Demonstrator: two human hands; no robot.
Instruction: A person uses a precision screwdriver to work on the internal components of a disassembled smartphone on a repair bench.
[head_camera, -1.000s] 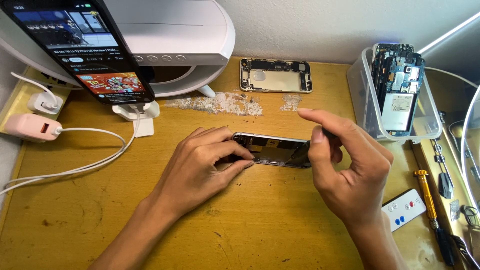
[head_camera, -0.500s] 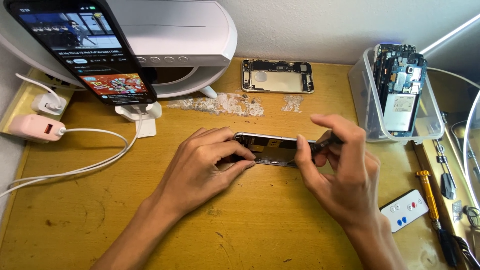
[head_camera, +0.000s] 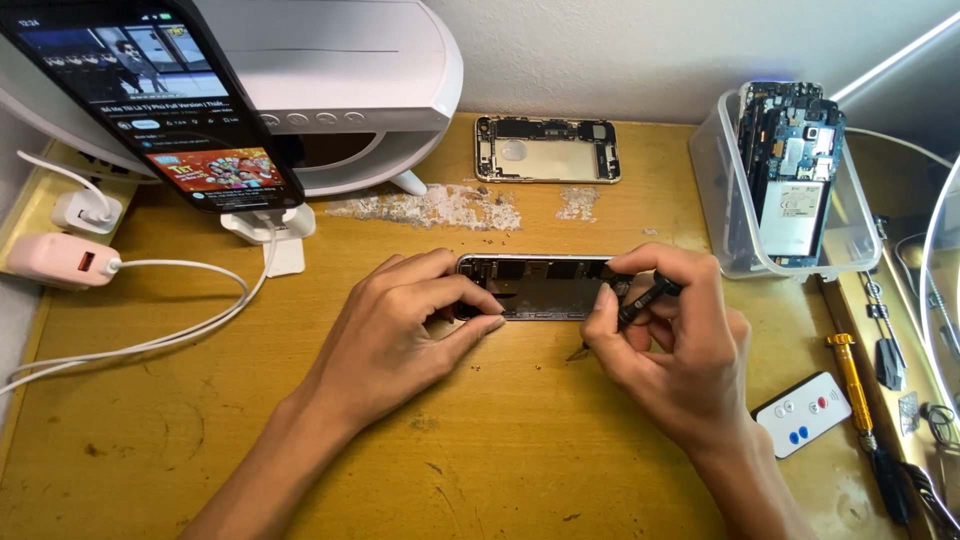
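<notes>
Right hand (head_camera: 670, 350) has shifted its grip on the dark tool (head_camera: 640, 300).
Its tip now points to seven o'clock; left hand (head_camera: 400, 335) still pinches the opened phone (head_camera: 540, 288).

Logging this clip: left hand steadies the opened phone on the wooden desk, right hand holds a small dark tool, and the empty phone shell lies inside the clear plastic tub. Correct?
Not quite. In the head view the empty phone shell lies on the desk by the wall, outside the clear plastic tub. The rest holds.

We see our two bare arms reaching in from the bottom edge. Our left hand (head_camera: 400, 335) and right hand (head_camera: 672, 350) carry no gloves, rings or watch, the nails are short, and no sleeve shows.
</notes>
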